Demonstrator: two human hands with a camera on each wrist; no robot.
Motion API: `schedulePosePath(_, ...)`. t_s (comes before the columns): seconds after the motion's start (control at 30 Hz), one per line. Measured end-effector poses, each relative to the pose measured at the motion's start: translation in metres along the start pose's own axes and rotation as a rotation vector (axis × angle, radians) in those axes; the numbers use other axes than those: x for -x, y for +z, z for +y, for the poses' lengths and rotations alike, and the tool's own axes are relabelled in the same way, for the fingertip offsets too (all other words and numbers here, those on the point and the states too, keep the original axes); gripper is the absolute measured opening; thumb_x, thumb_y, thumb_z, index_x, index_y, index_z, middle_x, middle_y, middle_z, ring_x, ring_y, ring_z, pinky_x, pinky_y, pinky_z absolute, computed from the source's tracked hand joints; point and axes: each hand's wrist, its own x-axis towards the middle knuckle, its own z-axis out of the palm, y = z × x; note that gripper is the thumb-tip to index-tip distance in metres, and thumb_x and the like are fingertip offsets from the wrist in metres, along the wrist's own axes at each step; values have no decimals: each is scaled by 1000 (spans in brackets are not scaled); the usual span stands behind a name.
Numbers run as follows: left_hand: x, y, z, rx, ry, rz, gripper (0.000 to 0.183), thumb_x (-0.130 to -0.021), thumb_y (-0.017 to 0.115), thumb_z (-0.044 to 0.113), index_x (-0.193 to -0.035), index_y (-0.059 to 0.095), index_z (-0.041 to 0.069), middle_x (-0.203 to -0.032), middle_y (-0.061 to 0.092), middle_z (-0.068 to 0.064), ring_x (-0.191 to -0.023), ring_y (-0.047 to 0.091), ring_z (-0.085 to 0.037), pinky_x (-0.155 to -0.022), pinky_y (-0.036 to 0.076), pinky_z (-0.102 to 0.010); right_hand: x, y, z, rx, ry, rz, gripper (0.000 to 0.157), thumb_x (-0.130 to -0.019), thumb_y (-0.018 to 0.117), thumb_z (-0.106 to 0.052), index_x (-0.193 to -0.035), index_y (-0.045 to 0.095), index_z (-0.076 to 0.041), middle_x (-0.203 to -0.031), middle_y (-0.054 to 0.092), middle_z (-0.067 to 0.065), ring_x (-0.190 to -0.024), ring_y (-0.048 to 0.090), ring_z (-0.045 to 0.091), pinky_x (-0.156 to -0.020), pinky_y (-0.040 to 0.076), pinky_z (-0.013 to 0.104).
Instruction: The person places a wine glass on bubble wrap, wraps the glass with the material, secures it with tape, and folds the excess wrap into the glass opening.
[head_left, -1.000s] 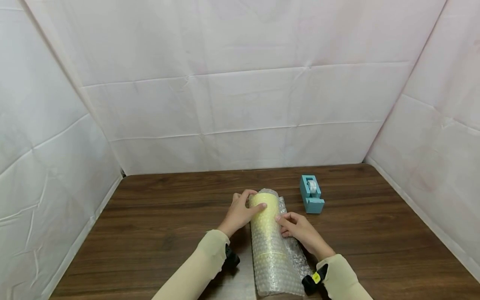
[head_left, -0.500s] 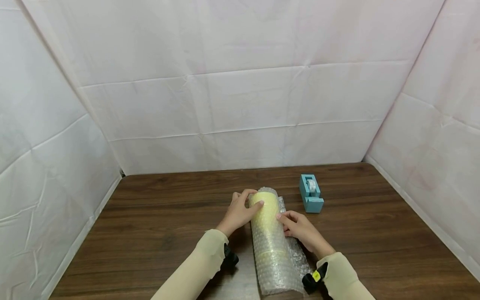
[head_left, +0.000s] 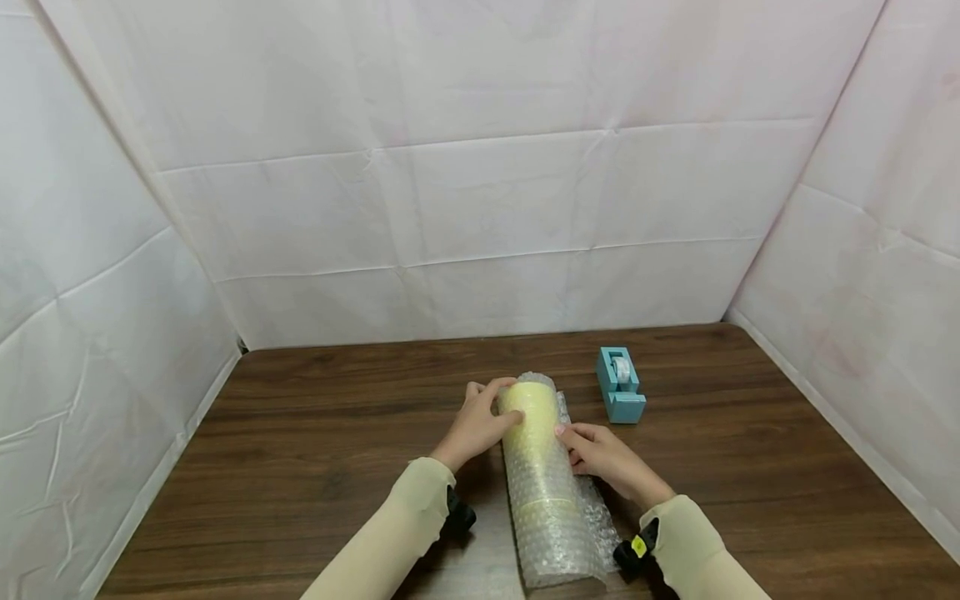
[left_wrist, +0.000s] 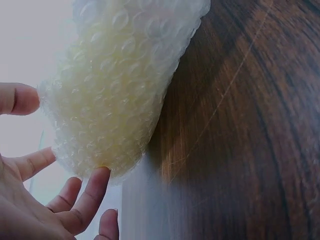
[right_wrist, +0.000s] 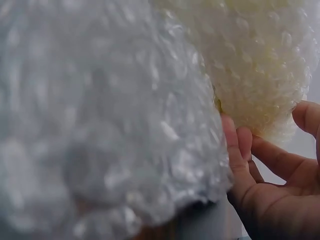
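Observation:
A yellow cylinder wrapped in bubble wrap (head_left: 546, 487) lies lengthwise on the table in the head view, its far end showing the most yellow. My left hand (head_left: 476, 427) holds that far end, thumb on top and fingers around the left side. In the left wrist view, the fingertips touch the wrapped cylinder (left_wrist: 112, 95). On the right side, my right hand (head_left: 609, 462) has its thumb against the roll and its fingers bent beneath. A loose bubble wrap flap (head_left: 597, 517) extends from under the roll; close up, the flap (right_wrist: 115, 110) hides part of the right fingers.
A blue tape dispenser (head_left: 623, 404) with a clear tape roll stands beyond my right hand. White cloth walls (head_left: 480, 200) enclose the back and sides of the dark wooden table (head_left: 322, 450).
Both hands stay at the roll. My left thumb has drawn back slightly to the left, and my right wrist has shifted a little to the right. The head view has shifted slightly.

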Motion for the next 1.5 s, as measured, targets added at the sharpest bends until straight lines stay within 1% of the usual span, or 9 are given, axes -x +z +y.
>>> schedulePosePath(0.2, 1, 2, 1, 26, 12, -9, 54, -84, 60, 38, -134, 41, 29, -114, 33, -12, -79, 41, -23, -64, 38, -36, 1, -4, 0, 25, -4, -20, 69, -89, 47, -51, -132, 41, 3, -111, 53, 14, -89, 55, 20, -78, 49, 37)
schedulePosePath(0.37, 0, 4, 0, 36, 14, -18, 56, -84, 61, 42, -134, 40, 33, -113, 34, -12, -79, 41, -23, -64, 37, -36, 0, -5, 2, 51, 11, 35, 68, -86, 51, -52, -133, 41, -3, -108, 54, 13, -82, 56, 20, -72, 49, 35)
schedulePosePath(0.57, 1, 5, 3, 46, 21, -19, 58, -83, 62, 43, -135, 39, 33, -114, 34, -14, -82, 42, -25, -67, 39, -37, 1, -6, 3, 116, -8, 72, 77, -86, 52, -51, -139, 29, 0, -112, 52, 15, -81, 54, 21, -68, 49, 34)
schedulePosePath(0.7, 3, 5, 4, 50, 21, -16, 60, -83, 62, 43, -136, 37, 31, -117, 33, -13, -89, 44, -25, -70, 40, -38, 3, -7, 1, 127, 4, 79, 80, -87, 52, -51, -140, 24, 1, -104, 53, 14, -79, 53, 21, -66, 49, 34)
schedulePosePath(0.8, 3, 6, 5, 60, 17, -9, 62, -83, 63, 41, -138, 36, 27, -118, 33, -14, -87, 43, -24, -68, 40, -37, 4, -7, 0, 140, 12, 91, 82, -85, 52, -53, -140, 25, 2, -91, 54, 12, -74, 51, 20, -63, 47, 32)
schedulePosePath(0.9, 2, 6, 7, 68, 7, 0, 64, -83, 64, 39, -139, 35, 25, -118, 33, -15, -80, 43, -23, -64, 39, -34, 4, -6, 0, 151, 5, 94, 81, -85, 52, -54, -136, 31, 5, -79, 53, 10, -66, 48, 18, -59, 44, 31)
schedulePosePath(1.07, 0, 7, 7, 62, -20, 0, 65, -83, 65, 37, -139, 35, 23, -117, 32, -17, -76, 44, -21, -60, 41, -31, 3, -6, 1, 122, 20, 90, 71, -84, 54, -54, -129, 46, 1, -60, 46, 5, -51, 37, 15, -52, 38, 29)
schedulePosePath(1.23, -1, 8, 7, 64, -31, 2, 65, -83, 64, 38, -139, 34, 23, -117, 33, -16, -78, 46, -22, -61, 43, -31, 3, -5, 2, 113, 27, 86, 66, -84, 54, -52, -125, 51, -1, -56, 41, 3, -49, 32, 14, -49, 35, 28)
schedulePosePath(1.5, -2, 8, 5, 76, -24, 7, 67, -83, 65, 37, -140, 33, 21, -114, 34, -16, -78, 45, -21, -60, 42, -30, 1, -7, 2, 95, 33, 64, 67, -84, 53, -54, -126, 51, -2, -52, 35, 1, -46, 27, 12, -47, 32, 27)
